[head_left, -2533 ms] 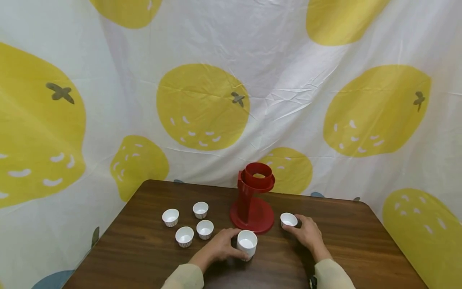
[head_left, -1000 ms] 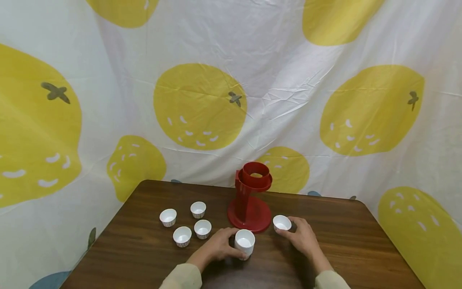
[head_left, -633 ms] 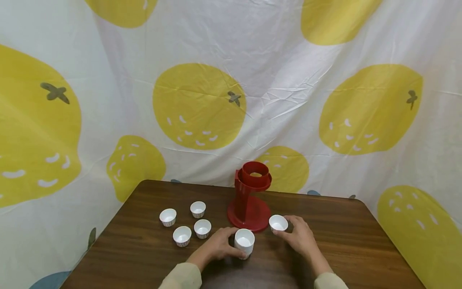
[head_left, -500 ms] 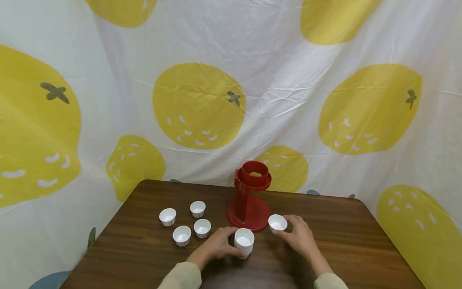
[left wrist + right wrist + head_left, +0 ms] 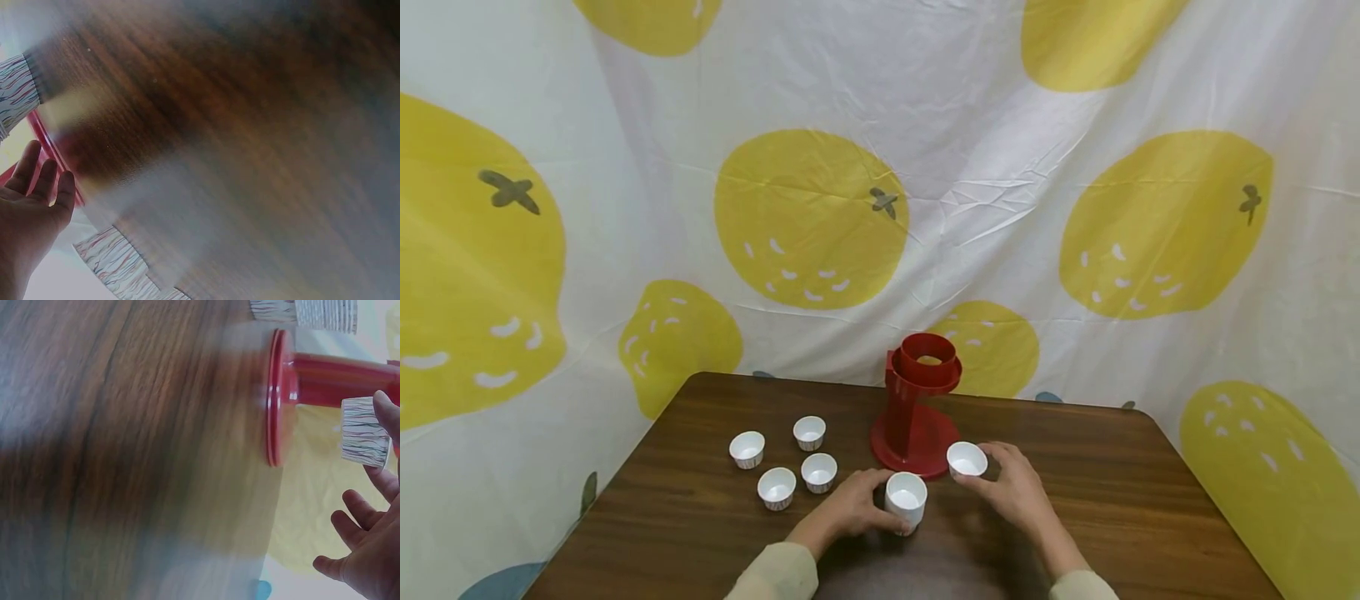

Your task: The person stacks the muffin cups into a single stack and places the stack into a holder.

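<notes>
My left hand (image 5: 853, 507) grips a short stack of white paper baking cups (image 5: 906, 498) in front of the red stand (image 5: 917, 412), thumb on the near side. The right hand (image 5: 1013, 487) pinches one baking cup (image 5: 967, 460) between thumb and forefinger, its mouth facing up. In the right wrist view that cup (image 5: 364, 431) has wavy thin lines on its side and is raised off the wood, while the other fingers spread loosely. The left wrist view shows the left fingers (image 5: 67, 190) and a patterned cup (image 5: 15, 90) above them.
Several single baking cups (image 5: 777, 488) stand mouth up on the left of the brown wooden table (image 5: 1097, 500). The red stand has a round base and a ring on top near the back edge. A lemon-print cloth (image 5: 985, 167) hangs behind.
The right hand has carried its baking cup leftward, closer to the stack, and lifted it. My left hand keeps its grip on the stack. The view has shifted slightly.
</notes>
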Available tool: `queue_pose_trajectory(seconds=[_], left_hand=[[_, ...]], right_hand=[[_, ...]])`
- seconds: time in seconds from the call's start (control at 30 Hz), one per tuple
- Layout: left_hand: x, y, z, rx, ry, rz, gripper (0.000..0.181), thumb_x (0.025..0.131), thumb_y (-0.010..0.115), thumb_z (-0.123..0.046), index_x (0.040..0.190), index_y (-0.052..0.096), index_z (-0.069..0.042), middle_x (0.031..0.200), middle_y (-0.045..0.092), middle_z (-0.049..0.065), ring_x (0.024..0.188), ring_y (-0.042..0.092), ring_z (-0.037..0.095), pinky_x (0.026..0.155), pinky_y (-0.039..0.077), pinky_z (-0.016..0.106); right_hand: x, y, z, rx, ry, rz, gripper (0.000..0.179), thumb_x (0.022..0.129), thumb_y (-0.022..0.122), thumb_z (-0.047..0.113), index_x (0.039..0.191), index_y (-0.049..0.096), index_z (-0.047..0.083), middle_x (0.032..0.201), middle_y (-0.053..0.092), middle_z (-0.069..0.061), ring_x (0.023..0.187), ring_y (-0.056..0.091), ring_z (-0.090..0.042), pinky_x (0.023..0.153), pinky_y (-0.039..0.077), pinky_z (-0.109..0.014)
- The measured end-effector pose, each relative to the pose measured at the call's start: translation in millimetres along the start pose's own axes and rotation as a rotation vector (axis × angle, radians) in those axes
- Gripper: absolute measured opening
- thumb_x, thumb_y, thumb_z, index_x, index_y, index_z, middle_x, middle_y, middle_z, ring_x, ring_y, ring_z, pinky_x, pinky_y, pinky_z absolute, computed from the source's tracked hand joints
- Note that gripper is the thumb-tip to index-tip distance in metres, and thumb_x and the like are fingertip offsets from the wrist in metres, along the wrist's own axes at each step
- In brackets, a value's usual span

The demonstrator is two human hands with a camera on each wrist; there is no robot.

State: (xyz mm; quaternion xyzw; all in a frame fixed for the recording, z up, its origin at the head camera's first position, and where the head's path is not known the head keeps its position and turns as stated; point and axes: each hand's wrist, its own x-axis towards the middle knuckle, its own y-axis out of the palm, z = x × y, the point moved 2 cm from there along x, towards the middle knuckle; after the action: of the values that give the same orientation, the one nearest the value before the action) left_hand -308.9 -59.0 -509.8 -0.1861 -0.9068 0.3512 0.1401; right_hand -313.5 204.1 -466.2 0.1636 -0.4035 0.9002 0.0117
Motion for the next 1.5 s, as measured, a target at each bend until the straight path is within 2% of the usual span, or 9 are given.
queue_pose_trajectory(seconds=[0.33,0.67,1.03,1.5], left_hand=[[-0.3,-0.4,-0.5,0.004,-0.005,-0.001,0.07,0.07,0.089,-0.039,0.13,0.063,-0.013,0.115,0.065,-0.001,0.11,0.053,0.026,0.097,0.042,0.046],[-0.7,-0.2,-1.9,0.009,-0.003,0.004,0.071,0.07,0.09,-0.037,0.131,0.062,-0.012,0.117,0.065,0.0,0.111,0.054,0.027,0.097,0.042,0.047],[-0.1,0.5,-1.2,-0.005,-0.003,0.007,0.071,0.071,0.089,-0.039,0.131,0.062,-0.014,0.117,0.065,-0.001,0.111,0.054,0.026,0.098,0.042,0.047],[-1.4,0.0,-2.1,-0.007,-0.005,-0.001,0.068,0.071,0.089,-0.039,0.129,0.064,-0.014,0.112,0.066,-0.003,0.108,0.054,0.025,0.097,0.042,0.047]], right_hand=[[-2.2,0,14,0.022,0.007,0.019,0.064,0.076,0.085,0.046,0.119,0.066,0.003,0.133,0.055,-0.019,0.123,0.052,-0.04,0.098,0.04,-0.061],[-4.0,4,25,0.046,-0.024,0.013,0.058,0.074,0.086,0.044,0.115,0.069,0.007,0.13,0.058,-0.016,0.121,0.054,-0.036,0.099,0.041,-0.057],[-5.2,5,37,0.06,-0.022,0.032,0.058,0.073,0.086,0.045,0.116,0.069,0.009,0.131,0.057,-0.014,0.122,0.053,-0.036,0.099,0.041,-0.058],[-8.3,16,55,0.078,-0.072,0.057,0.049,0.074,0.086,0.043,0.111,0.071,0.015,0.128,0.059,-0.01,0.117,0.055,-0.033,0.095,0.045,-0.057]])
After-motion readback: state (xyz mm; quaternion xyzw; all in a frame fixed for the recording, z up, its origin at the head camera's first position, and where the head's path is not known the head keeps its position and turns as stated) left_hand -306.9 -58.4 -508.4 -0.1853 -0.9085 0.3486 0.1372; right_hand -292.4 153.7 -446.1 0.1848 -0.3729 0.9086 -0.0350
